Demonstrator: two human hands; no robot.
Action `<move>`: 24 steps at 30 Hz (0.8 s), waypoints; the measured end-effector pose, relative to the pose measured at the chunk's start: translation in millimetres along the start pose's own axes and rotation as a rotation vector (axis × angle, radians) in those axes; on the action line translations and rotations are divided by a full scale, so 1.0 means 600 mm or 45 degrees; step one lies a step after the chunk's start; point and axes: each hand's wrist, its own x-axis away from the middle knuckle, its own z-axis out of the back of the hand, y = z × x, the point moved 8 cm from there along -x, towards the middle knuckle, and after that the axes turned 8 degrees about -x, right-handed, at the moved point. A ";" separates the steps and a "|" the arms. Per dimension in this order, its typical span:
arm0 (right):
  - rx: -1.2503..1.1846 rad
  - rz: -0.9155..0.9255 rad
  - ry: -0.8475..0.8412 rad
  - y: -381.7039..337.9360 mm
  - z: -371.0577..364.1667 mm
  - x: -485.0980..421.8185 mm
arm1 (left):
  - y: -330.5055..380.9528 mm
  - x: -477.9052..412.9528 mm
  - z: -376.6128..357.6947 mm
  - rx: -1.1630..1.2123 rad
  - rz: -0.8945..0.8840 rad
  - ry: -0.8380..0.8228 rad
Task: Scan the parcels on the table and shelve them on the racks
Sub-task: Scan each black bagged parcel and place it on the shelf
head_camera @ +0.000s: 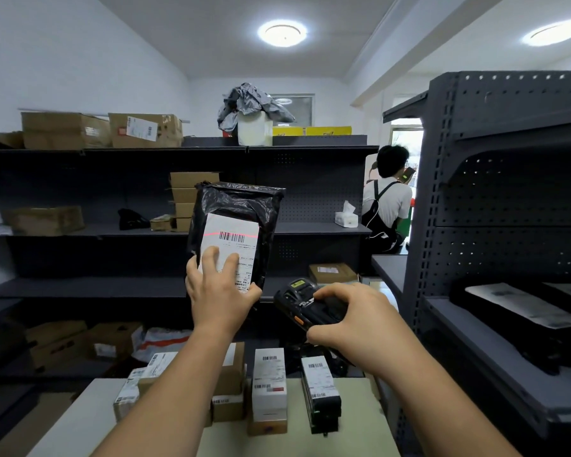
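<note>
**Bag** (241, 206): black, held upright above the tabletop (80, 423), in front of the far rack (80, 286). The left hand (220, 291) grips its lower end, fingers on the white label (234, 239). A red line crosses the barcode.

**Scanner** (305, 306): black, just right of the bag. The right hand (350, 321) is curled round it.

**Tabletop**: near. It carries a white box (268, 380), with a black box (320, 394) to its right.

**Right rack** (508, 192): dark pegboard.

**Person** (388, 199): far right, back turned.

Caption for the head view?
Left hand holds up a black parcel; scanner in right hand casts a red line across the label.
</note>
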 end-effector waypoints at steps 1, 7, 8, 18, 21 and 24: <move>-0.016 -0.005 -0.003 0.000 0.004 -0.001 | 0.005 -0.005 0.000 0.001 -0.003 0.004; 0.047 0.007 0.004 -0.005 0.034 0.002 | 0.032 -0.021 0.004 0.000 -0.012 0.032; 0.057 0.013 0.004 -0.006 0.038 0.003 | 0.035 -0.021 0.004 0.000 -0.012 0.032; 0.005 0.030 -0.067 0.000 0.052 0.026 | 0.035 0.010 0.032 -0.057 0.013 0.014; -0.001 0.062 -0.065 0.008 0.046 0.035 | 0.030 0.034 0.047 -0.057 0.036 -0.021; -0.013 0.100 -0.005 0.016 0.049 0.055 | 0.039 0.062 0.074 -0.003 0.046 -0.050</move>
